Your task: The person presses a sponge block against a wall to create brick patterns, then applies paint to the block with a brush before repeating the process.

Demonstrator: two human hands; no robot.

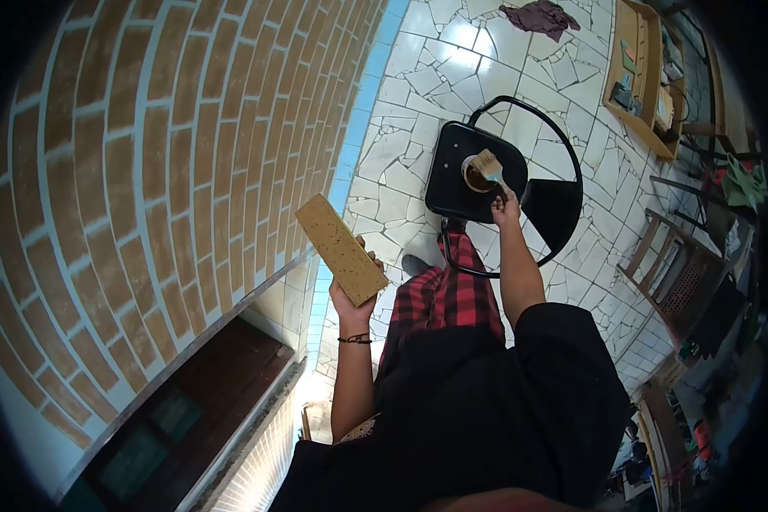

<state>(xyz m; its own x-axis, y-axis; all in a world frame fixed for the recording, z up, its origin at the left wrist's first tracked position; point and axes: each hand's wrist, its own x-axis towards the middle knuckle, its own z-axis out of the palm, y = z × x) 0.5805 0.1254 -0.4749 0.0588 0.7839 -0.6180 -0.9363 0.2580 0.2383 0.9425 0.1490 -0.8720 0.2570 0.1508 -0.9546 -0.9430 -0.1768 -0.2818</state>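
Note:
My left hand (355, 286) is wrapped round a long tan rectangular slab (341, 247) with dark specks, held close to the wall, its broad face turned up. On the other side, my right hand (505, 207) grips a wide paintbrush (490, 166) by its handle. The brush's pale bristles overlap the rim of a small round pot (478, 178) with brown contents. That pot stands on the seat of a black chair (452, 192) in front of me.
A wall of brown bricks with pale joints (188, 145) rises at left. On the white stone-pattern floor (410, 154) lies a dark cloth (541, 17). A wooden shelf box (644, 81) and a wooden chair (678, 277) stand at right. The black chair's curved frame (577, 154) loops beyond my right hand.

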